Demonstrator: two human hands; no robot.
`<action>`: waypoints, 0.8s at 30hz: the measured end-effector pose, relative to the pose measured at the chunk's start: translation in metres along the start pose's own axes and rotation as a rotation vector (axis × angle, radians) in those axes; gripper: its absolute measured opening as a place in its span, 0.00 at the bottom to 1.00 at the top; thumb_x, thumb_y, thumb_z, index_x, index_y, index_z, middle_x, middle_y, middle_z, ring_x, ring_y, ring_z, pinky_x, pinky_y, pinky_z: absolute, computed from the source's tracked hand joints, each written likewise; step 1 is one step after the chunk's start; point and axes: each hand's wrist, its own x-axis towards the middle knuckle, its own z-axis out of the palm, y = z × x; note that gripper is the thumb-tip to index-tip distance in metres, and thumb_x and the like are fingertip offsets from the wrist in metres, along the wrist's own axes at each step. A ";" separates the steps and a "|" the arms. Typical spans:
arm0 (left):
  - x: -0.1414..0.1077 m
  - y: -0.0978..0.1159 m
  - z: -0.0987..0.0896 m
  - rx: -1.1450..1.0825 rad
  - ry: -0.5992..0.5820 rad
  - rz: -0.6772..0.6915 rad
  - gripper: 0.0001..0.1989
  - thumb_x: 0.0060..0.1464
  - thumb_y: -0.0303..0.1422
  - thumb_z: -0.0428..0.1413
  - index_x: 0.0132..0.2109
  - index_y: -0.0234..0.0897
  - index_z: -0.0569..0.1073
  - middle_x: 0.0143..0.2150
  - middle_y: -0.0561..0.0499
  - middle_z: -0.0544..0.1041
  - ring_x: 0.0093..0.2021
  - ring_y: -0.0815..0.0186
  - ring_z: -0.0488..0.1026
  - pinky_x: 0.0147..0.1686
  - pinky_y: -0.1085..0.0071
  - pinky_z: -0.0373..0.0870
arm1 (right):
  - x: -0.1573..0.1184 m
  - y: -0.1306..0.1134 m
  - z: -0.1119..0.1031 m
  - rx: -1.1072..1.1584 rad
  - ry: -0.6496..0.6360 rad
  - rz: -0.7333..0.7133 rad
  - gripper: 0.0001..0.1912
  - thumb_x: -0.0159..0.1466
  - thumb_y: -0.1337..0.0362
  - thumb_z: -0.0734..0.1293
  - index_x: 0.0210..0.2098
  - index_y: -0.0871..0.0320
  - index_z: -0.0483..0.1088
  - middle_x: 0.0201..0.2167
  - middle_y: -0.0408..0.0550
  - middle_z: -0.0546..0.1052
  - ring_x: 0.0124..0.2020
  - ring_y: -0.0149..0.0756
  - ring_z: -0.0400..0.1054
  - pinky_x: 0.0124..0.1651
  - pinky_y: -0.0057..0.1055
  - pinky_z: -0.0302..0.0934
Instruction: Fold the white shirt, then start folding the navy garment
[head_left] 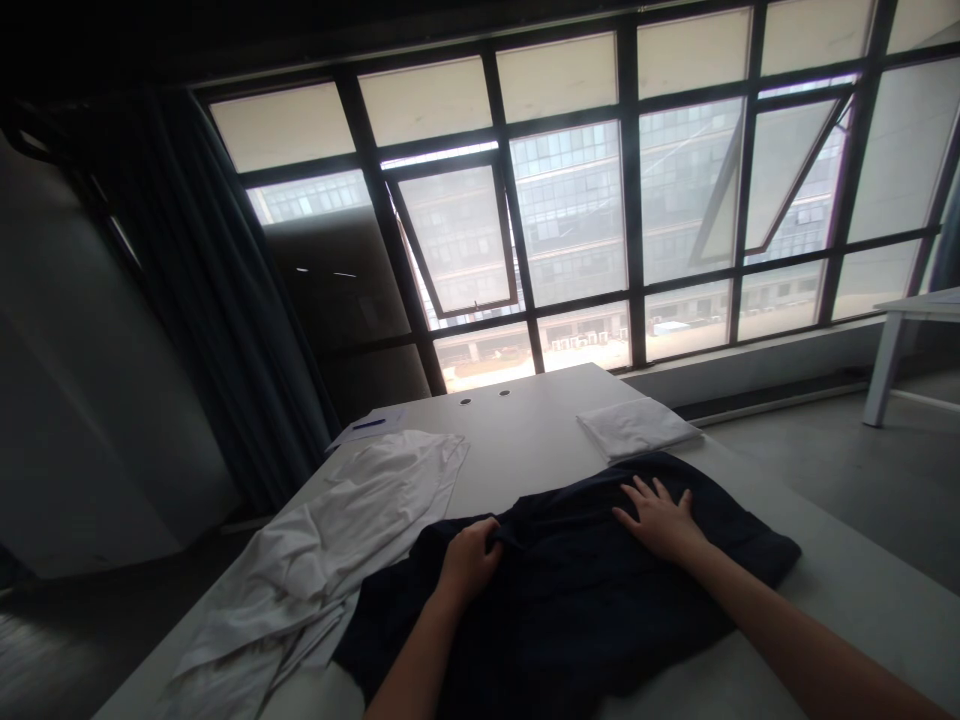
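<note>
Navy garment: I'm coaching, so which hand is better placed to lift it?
Left, probably: the left hand grips a gathered fold of the navy garment, while the right hand lies flat on it.

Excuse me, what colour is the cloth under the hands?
The cloth is dark navy, clearest in the head view.
</note>
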 end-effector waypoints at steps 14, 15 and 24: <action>0.000 0.001 0.000 0.006 -0.004 -0.009 0.07 0.62 0.29 0.56 0.43 0.43 0.77 0.43 0.51 0.82 0.45 0.59 0.78 0.42 0.72 0.63 | 0.000 0.000 -0.001 0.001 -0.004 -0.002 0.39 0.69 0.38 0.51 0.72 0.51 0.56 0.76 0.54 0.51 0.74 0.67 0.38 0.62 0.82 0.30; 0.000 0.001 0.000 0.004 -0.002 -0.007 0.06 0.61 0.29 0.56 0.43 0.42 0.77 0.42 0.51 0.82 0.45 0.59 0.78 0.42 0.72 0.63 | 0.000 0.000 -0.001 0.001 -0.005 -0.002 0.39 0.69 0.38 0.51 0.72 0.51 0.56 0.76 0.54 0.51 0.74 0.67 0.38 0.62 0.82 0.30; 0.000 -0.003 0.003 -0.010 0.011 0.012 0.05 0.61 0.29 0.56 0.42 0.42 0.76 0.41 0.51 0.81 0.42 0.61 0.78 0.39 0.72 0.62 | 0.000 0.000 -0.001 0.002 -0.007 -0.001 0.40 0.69 0.38 0.51 0.72 0.51 0.56 0.76 0.54 0.51 0.74 0.66 0.38 0.63 0.81 0.31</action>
